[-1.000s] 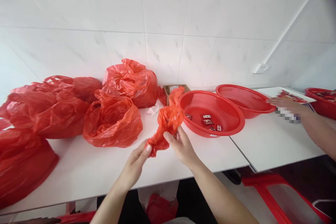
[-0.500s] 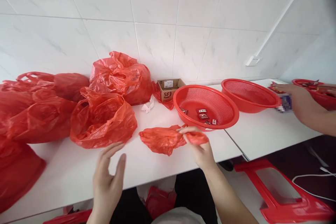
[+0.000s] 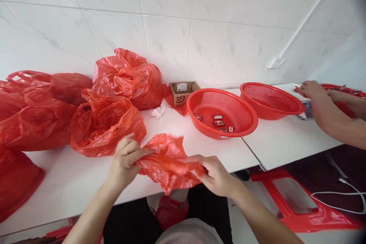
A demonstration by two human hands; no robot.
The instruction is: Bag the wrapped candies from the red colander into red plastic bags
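Observation:
I hold a crumpled empty red plastic bag point(image 3: 168, 162) between both hands over the front edge of the white table point(image 3: 85, 183). My left hand point(image 3: 126, 160) pinches its left end. My right hand point(image 3: 215, 173) grips its right end. Just beyond the bag stands a red mesh basket point(image 3: 246, 116) with a few small packets point(image 3: 219, 120) in it. A filled, open red bag point(image 3: 107, 124) sits to the left of my left hand.
More stuffed red bags point(image 3: 128, 78) pile up at the back left. A small cardboard box point(image 3: 183, 92) stands by the tiled wall. A second red basket point(image 3: 270, 99) sits right. Another person's hands point(image 3: 313, 91) work at the far right. A red stool point(image 3: 294, 202) stands under the table.
The bag lay on the table in my right hand alone, my left hand open and free. Now both hands grip it, pulled closer to the table's front edge.

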